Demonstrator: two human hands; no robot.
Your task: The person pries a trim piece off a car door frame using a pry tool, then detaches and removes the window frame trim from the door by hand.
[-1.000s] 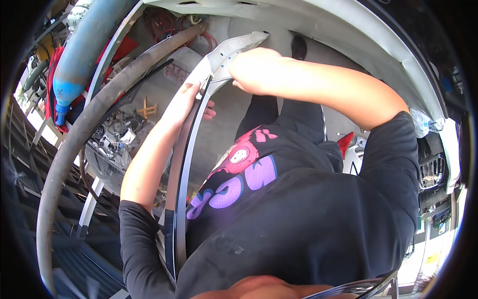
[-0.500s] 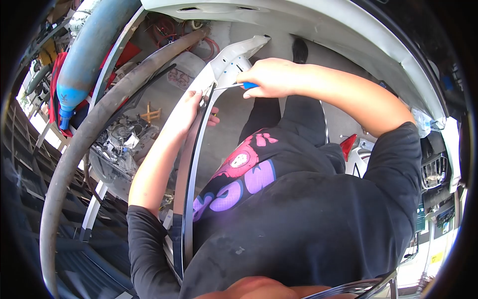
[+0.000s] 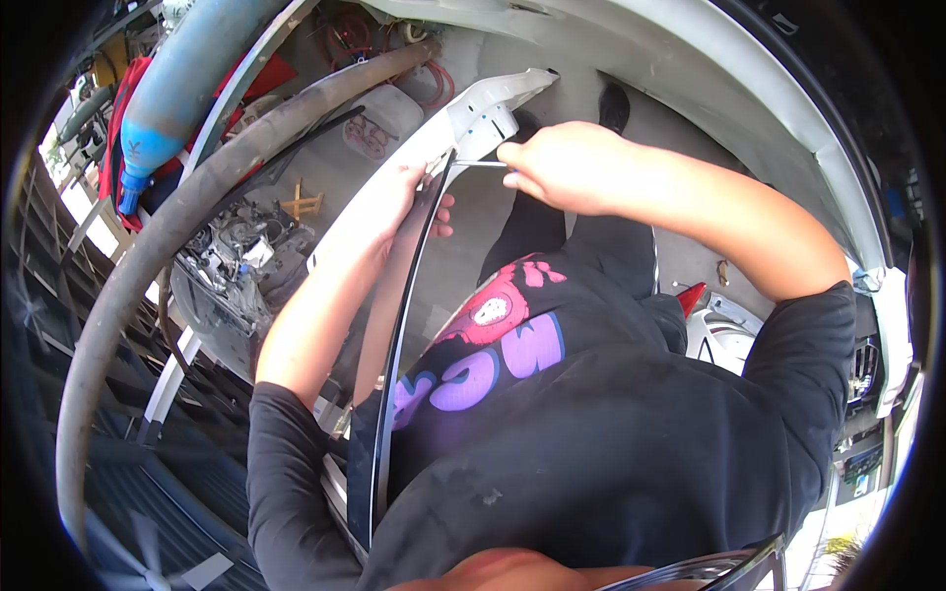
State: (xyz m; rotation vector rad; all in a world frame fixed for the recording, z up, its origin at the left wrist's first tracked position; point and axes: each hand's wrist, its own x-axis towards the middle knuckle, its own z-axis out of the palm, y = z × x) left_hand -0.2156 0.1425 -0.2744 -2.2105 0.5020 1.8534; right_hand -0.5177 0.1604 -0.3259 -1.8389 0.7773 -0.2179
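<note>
My left hand [image 3: 396,205] is wrapped around the edge of a long car body panel, thumb on one side and fingertips showing on the other. The panel [image 3: 485,110] is white at its far end, and a glossy dark strip [image 3: 396,305] runs along it toward my body. In my right hand [image 3: 570,169] is a screwdriver, its thin metal shaft [image 3: 483,164] pointing left to the strip's upper end, close to my left thumb. My closed fingers cover its handle. Whether the tip touches the strip or panel is unclear.
A large pale car body part [image 3: 690,74] curves across the top and right. On the left are a thick grey tube [image 3: 128,286] and a blue gas cylinder [image 3: 163,123]. Used mechanical parts [image 3: 241,256] and a clear plastic tub [image 3: 389,118] lie beyond the panel.
The view has shifted, so the panel and both hands appear farther right. The screwdriver's blue handle, visible before, is now covered by my right hand. My left hand keeps its grip on the panel.
</note>
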